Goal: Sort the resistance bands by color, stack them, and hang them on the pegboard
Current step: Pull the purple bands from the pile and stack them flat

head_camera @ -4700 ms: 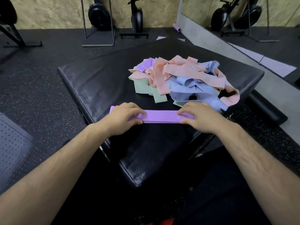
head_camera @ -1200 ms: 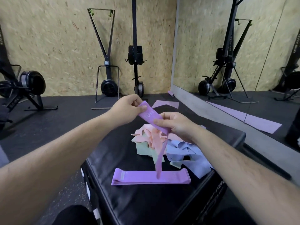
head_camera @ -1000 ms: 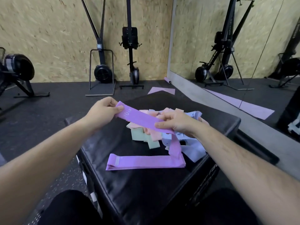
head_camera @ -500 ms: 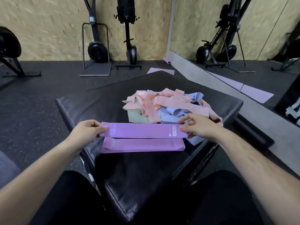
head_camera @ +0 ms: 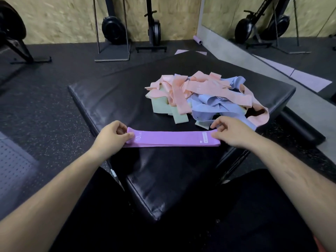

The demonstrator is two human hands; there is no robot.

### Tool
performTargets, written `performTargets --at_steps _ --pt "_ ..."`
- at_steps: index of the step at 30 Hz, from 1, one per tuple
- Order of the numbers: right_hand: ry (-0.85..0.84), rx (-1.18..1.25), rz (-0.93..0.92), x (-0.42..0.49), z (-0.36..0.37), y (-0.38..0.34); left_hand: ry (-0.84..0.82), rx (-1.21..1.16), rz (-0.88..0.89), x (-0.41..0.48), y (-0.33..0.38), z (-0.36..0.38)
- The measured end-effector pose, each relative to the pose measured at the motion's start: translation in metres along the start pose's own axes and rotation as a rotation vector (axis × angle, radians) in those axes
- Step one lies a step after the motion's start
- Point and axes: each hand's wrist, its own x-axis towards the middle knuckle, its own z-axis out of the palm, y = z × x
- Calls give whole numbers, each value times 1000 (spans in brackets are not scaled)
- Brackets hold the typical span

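Black rubber gym flooring surrounds a black padded vinyl box (head_camera: 112, 99), with a chipboard wall (head_camera: 54, 19) behind. A flat purple fabric resistance band (head_camera: 171, 138), marked "10", lies stretched across the near part of the box top. It sits directly over a second purple band (head_camera: 181, 145), of which only the edges show. The left hand (head_camera: 111, 140) pinches the top band's left end, fingers curled around it. The right hand (head_camera: 234, 132) pinches the right end between thumb and fingertips. Just behind lies a tangled heap of pink, pale blue and pale green bands (head_camera: 205, 99), unsorted.
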Motion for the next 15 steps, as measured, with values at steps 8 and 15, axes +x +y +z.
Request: performTargets --at_steps 8,15 --pt "-3 -242 -54 -3 -4 -6 155 202 321 -7 -1 7" --pt "-121 -409 -328 -14 25 -49 -188 385 617 -13 21 49"
